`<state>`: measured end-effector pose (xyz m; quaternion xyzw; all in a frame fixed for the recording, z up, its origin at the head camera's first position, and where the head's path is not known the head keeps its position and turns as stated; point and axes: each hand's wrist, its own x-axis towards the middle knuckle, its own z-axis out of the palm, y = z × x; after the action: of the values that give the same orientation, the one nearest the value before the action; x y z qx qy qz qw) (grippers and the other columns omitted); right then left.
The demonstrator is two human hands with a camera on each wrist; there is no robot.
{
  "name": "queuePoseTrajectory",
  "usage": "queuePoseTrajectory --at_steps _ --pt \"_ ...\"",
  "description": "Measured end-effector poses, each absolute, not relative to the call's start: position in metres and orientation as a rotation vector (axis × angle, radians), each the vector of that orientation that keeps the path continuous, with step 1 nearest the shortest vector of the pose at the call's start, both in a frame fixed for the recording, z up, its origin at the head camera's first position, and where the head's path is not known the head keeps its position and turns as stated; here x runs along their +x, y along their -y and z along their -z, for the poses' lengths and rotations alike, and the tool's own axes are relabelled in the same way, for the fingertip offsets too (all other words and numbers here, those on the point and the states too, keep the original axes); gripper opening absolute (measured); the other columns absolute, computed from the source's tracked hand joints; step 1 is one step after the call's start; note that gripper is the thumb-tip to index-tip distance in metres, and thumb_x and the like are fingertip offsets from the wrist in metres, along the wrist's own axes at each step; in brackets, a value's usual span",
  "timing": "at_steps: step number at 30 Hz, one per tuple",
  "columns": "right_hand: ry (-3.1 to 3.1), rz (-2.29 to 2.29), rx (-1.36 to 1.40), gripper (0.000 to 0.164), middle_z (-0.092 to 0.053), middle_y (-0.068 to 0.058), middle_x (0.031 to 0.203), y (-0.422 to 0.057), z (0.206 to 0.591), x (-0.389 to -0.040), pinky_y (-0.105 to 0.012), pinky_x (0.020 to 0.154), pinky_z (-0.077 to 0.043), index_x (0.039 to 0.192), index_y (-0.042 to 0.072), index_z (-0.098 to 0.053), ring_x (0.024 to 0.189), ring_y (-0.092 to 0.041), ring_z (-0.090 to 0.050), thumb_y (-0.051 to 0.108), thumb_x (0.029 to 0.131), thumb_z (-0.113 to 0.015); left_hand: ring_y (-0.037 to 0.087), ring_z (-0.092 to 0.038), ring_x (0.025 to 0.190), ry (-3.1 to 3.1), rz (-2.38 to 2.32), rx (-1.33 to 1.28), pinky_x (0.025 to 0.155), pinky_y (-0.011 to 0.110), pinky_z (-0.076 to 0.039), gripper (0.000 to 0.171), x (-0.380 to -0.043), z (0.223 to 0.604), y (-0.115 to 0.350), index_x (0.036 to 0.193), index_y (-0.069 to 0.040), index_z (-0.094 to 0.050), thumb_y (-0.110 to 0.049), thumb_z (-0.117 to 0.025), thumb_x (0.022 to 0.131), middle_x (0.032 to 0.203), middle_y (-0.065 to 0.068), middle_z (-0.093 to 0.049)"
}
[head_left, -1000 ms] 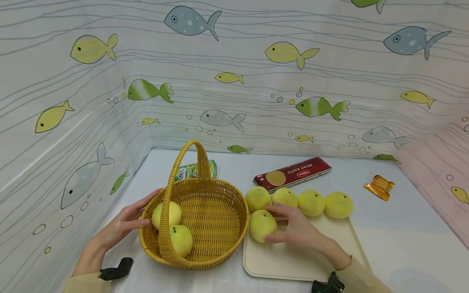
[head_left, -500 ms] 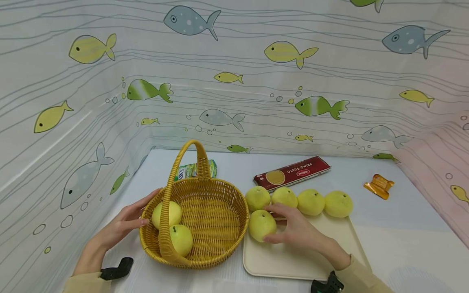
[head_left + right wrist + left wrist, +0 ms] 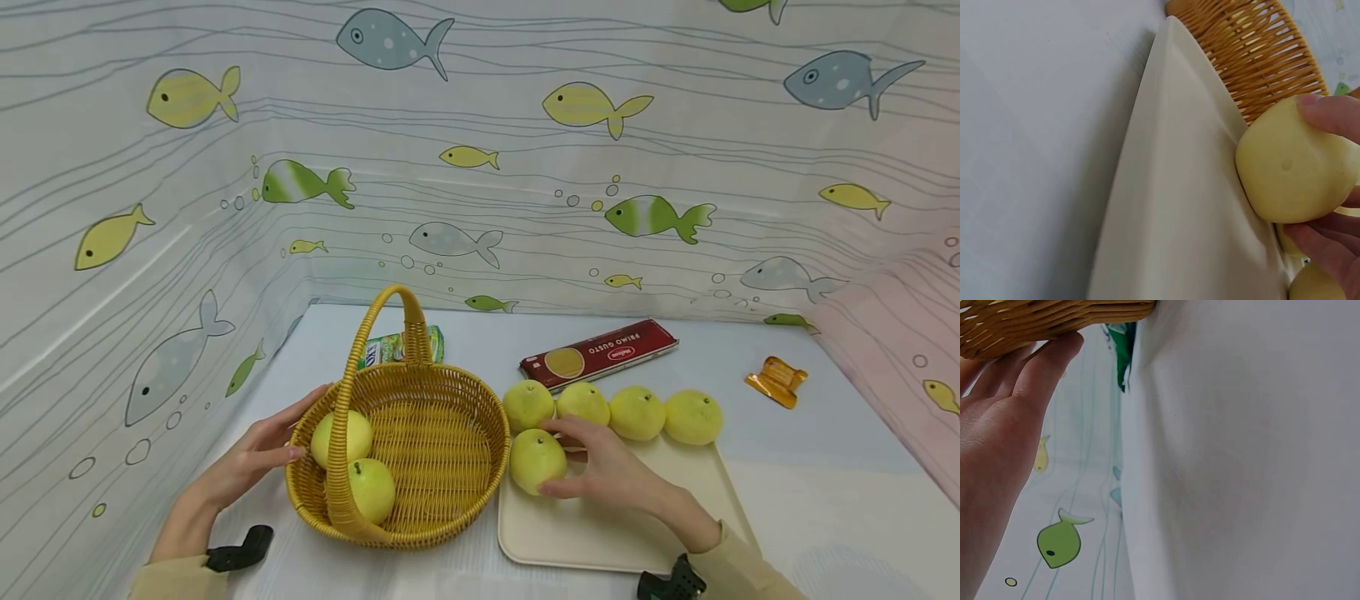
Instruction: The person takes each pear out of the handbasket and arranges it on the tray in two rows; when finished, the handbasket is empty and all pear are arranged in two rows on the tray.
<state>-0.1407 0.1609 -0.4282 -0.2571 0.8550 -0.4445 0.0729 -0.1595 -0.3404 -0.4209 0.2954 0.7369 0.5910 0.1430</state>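
Note:
In the head view my left hand (image 3: 251, 458) rests against the left outer side of a wicker basket (image 3: 450, 454), its thumb near the rim. Its fairly straight fingers (image 3: 1038, 372) touch the basket's outside in the left wrist view. Inside the basket, on its left, lie two yellow-green apples (image 3: 378, 493). My right hand (image 3: 600, 467) grips another yellow-green apple (image 3: 536, 462) between thumb and fingers, over the left part of a cream tray (image 3: 570, 537). The right wrist view shows that apple (image 3: 1291, 165) close up, near the basket wall. Several more apples (image 3: 637, 414) line the tray's far side.
A dark red Primo Gusto box (image 3: 600, 356) lies behind the tray. An orange wrapped item (image 3: 777, 382) is at the far right. Behind the basket, a green packet (image 3: 386, 350) is partly hidden. The basket's tall handle (image 3: 352, 375) arches above it. A fish-patterned sheet encloses the table.

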Motion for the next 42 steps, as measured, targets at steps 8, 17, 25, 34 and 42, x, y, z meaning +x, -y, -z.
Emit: queuePoseTrajectory --at_steps 8,17,25,34,42 --pt "-2.573 1.338 -0.762 0.074 -0.063 0.0 0.13 -0.163 0.428 -0.14 -0.039 0.098 -0.053 0.135 0.01 -0.058 0.116 -0.022 -0.065 0.043 0.075 -0.087 -0.004 -0.014 0.15 -2.124 -1.7 0.862 0.111 0.008 -0.023 0.074 -0.16 0.42 0.339 0.159 0.0 -0.009 0.009 -0.043 0.094 0.167 0.019 -0.002" --pt "-2.553 1.354 -0.752 0.073 -0.062 0.004 0.133 -0.167 0.422 -0.14 -0.034 0.099 -0.052 0.137 0.012 -0.058 0.119 -0.019 -0.063 0.043 0.077 -0.085 -0.004 -0.015 0.15 -2.129 -1.704 0.855 0.111 0.008 -0.023 0.074 -0.159 0.422 0.34 0.159 0.0 -0.009 0.009 -0.043 0.094 0.167 0.019 -0.004" --pt "-2.536 1.416 -0.813 0.066 -0.064 -0.007 0.131 -0.169 0.415 -0.141 -0.037 0.1 -0.052 0.134 0.005 -0.059 0.121 -0.026 -0.063 0.038 0.081 -0.082 -0.004 -0.016 0.15 -2.137 -1.696 0.854 0.11 0.008 -0.024 0.073 -0.159 0.423 0.34 0.159 0.001 -0.01 0.009 -0.043 0.095 0.167 0.017 -0.005" --pt "-2.546 1.48 -0.828 0.063 -0.063 -0.013 0.13 -0.171 0.41 -0.14 -0.036 0.1 -0.051 0.131 0.002 -0.06 0.12 -0.032 -0.062 0.035 0.082 -0.082 -0.004 -0.016 0.15 -2.132 -1.697 0.857 0.11 0.009 -0.025 0.073 -0.159 0.422 0.339 0.159 0.0 -0.01 0.009 -0.043 0.095 0.167 0.017 -0.005" --pt "-2.541 1.634 -0.904 0.06 -0.061 -0.015 0.131 -0.156 0.386 -0.141 -0.036 0.099 -0.052 0.132 0.003 -0.061 0.12 -0.037 -0.061 0.023 0.081 -0.084 -0.007 -0.018 0.148 -2.163 -1.675 0.845 0.108 0.008 -0.025 0.073 -0.158 0.42 0.338 0.16 -0.001 -0.011 0.007 -0.044 0.095 0.168 0.012 -0.009"
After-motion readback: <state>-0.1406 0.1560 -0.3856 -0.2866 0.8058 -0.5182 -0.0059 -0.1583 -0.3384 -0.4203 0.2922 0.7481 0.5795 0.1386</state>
